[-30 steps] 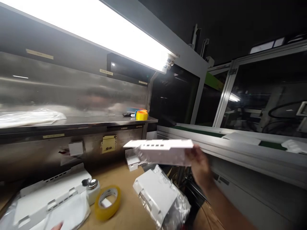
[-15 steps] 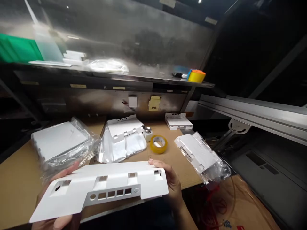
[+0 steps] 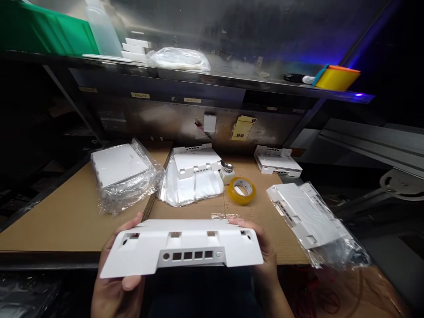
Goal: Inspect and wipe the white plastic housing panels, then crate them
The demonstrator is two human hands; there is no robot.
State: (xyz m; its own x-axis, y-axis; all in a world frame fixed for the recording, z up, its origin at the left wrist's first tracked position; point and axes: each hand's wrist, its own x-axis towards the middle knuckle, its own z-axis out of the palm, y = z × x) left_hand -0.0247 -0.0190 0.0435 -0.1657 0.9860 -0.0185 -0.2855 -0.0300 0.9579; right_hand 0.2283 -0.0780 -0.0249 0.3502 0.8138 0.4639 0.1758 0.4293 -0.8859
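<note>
A white plastic router housing (image 3: 202, 240) with a row of square port openings and a round hole faces me, held up at the table's front edge. My left hand (image 3: 115, 282) grips its left end, thumb beneath and fingers behind. Around the right end, my right hand (image 3: 265, 251) is closed, fingertips over the top edge. Beyond it lie a roll of yellow tape (image 3: 242, 191) and a white housing (image 3: 197, 161) resting on clear plastic bags (image 3: 195, 187). Beside the tape stands a small white bottle with a metal top (image 3: 227, 172).
Bagged white housings (image 3: 121, 165) lie at left on the cardboard (image 3: 66, 221). Another partly bagged housing (image 3: 308, 214) is at right, and more housings (image 3: 277, 160) sit at the back right. A metal shelf (image 3: 232, 79) above carries a green bin (image 3: 49, 31) and a yellow roll (image 3: 338, 78).
My view has turned left, so the table and shelf appear farther right. The housing, still in both hands, now sits more level in view.
</note>
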